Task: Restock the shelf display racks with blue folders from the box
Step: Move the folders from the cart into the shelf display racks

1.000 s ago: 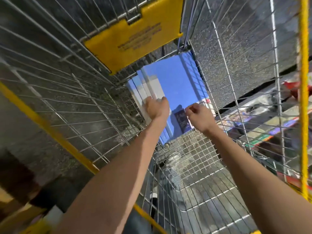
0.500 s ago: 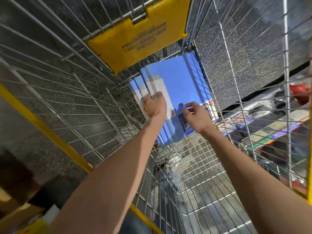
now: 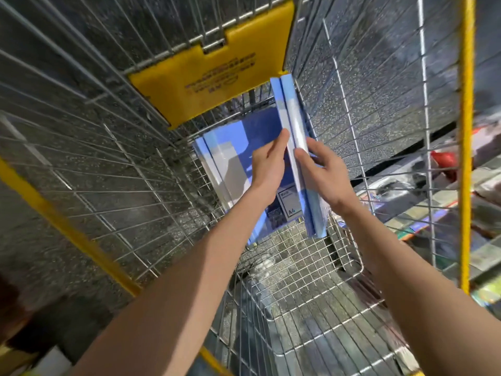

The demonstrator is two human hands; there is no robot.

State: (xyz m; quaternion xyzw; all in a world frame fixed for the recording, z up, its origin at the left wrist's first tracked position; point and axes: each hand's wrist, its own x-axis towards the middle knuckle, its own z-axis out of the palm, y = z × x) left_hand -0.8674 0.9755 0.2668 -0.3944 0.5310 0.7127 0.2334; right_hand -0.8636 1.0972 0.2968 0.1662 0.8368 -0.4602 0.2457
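Gripping a thin bunch of blue folders [image 3: 288,104] edge-up — my left hand [image 3: 267,165] and right hand [image 3: 324,172] clamp its faces, fingers curled — above the folder stack [image 3: 225,158] in the wire cart [image 3: 311,267].

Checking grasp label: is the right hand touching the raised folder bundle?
Touching. Head view: right hand grips the folder bundle along its edge; left hand holds the other side.
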